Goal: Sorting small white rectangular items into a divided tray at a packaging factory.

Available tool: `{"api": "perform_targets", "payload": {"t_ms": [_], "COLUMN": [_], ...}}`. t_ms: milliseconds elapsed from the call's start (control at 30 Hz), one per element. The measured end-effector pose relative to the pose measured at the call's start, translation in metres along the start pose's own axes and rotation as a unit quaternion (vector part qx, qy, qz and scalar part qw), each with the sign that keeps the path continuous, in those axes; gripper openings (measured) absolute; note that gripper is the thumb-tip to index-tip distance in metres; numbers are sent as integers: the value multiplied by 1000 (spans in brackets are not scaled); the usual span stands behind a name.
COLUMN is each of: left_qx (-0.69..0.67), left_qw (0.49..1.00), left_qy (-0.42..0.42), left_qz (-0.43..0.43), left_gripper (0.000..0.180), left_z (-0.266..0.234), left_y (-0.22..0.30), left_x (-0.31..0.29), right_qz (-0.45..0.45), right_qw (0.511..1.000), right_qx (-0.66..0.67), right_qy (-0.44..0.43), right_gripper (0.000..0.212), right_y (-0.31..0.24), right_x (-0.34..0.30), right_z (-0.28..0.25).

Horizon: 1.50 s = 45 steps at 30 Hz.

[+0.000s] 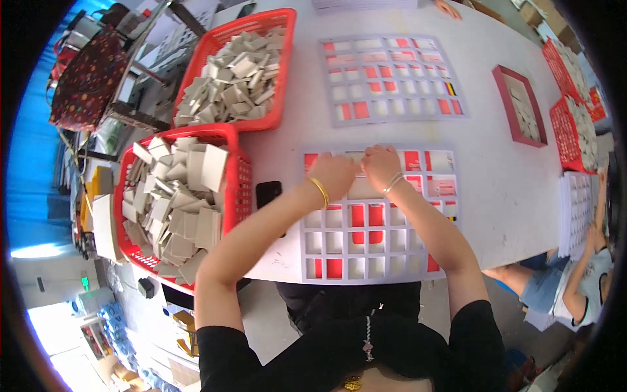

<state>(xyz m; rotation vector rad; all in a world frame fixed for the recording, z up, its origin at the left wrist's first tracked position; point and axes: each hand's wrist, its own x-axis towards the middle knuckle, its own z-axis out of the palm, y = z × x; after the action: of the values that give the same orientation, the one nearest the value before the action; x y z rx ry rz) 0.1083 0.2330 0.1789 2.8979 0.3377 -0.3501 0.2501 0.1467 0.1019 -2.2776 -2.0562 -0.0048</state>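
A white compartment tray (pixel 359 255) lies flat on the worktop (pixel 483 176) in the centre of the frame, its cells showing white and red, with a little yellow and black near its right edge. In its upper part, a beige piece (pixel 362 190) sits in a wide cell just below the two hands.

The left hand (pixel 334 175) and the right hand (pixel 381 168) are close together over the tray's top row, fingers curled down; whether either one is clamped on a piece I cannot tell, since the fingertips are hidden. A gold-coloured bangle (pixel 320 193) circles the left wrist, a paler bangle (pixel 394 183) the right.

Above, toward the top of the frame, lies a second tray (pixel 398 120) of similar make. Left of the near tray is a dark phone (pixel 268 193), partly covered by the left forearm. Beyond it, two red baskets, a lower one (pixel 239 179) at centre left and an upper one (pixel 285 72) at upper left, are heaped with beige-grey pieces (pixel 176 202).

At upper right stands an open dark-red box (pixel 507 108) with pale pieces inside. More red baskets (pixel 565 134) and a stack of white trays (pixel 575 212) line the right edge, near a co-worker (pixel 578 287).
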Motion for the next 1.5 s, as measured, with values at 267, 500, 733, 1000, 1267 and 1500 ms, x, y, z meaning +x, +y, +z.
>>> {"api": "perform_targets", "payload": {"t_ms": [267,500,733,1000,1267,1500], "left_qx": [126,4,10,-7,30,164], "left_qw": [879,873,864,879,936,966], "left_qy": [194,94,-16,195,209,50], "left_qz": [-416,-478,-503,-434,-283,-191], "left_gripper": [21,49,64,30,30,19], "left_z": [-115,-89,-80,-84,-88,-76], "left_y": [-194,-296,-285,-277,-256,-228], "left_x": [-53,-128,-97,-105,-78,-14], "right_qz": [-30,-70,26,-42,-35,123], "right_qw": [989,953,996,844,822,720], "right_qx": [37,230,72,404,427,639], "right_qy": [-138,186,48,349,375,240], "right_gripper": [11,8,21,7,12,37], "right_y": [2,-46,-113,-98,-61,-21], "right_x": [19,133,238,223,105,-24], "right_z": [-33,-84,-64,-54,-81,-43]}}
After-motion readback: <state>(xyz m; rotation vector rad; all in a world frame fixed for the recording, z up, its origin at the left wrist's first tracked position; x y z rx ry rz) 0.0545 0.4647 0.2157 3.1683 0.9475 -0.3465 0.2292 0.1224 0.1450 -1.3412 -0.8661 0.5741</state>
